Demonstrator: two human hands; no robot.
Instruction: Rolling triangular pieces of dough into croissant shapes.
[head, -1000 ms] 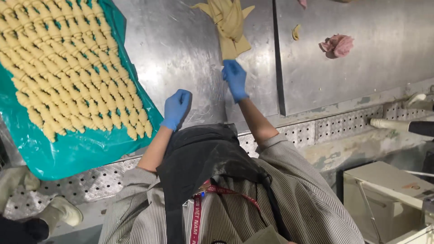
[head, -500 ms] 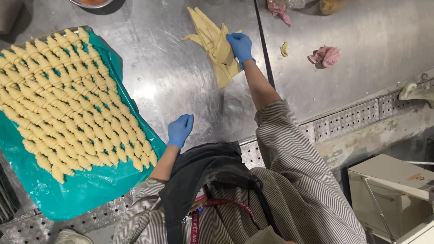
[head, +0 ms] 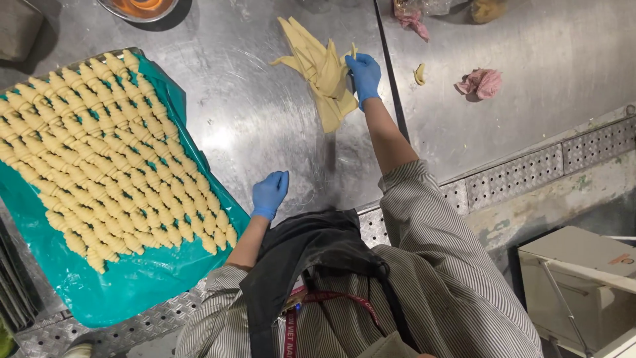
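I look down at a steel table [head: 265,119]. My right hand [head: 362,74], in a blue glove, reaches far forward and pinches a strip from a pile of thin yellow dough triangles [head: 318,69]. My left hand [head: 270,192], also gloved in blue, rests flat and empty on the table near its front edge. To its left a tray lined with teal plastic [head: 112,285] holds several rows of rolled raw dough pieces [head: 112,152].
A metal bowl [head: 138,8] stands at the far edge. A pink crumpled cloth [head: 479,82] and a small dough scrap [head: 419,73] lie on the right table section. A perforated metal rail [head: 530,174] runs along the table front. A beige box [head: 583,278] sits lower right.
My right hand has reached farther onto the dough pile and taken hold of a strip. My left hand has stayed on the table beside the tray.
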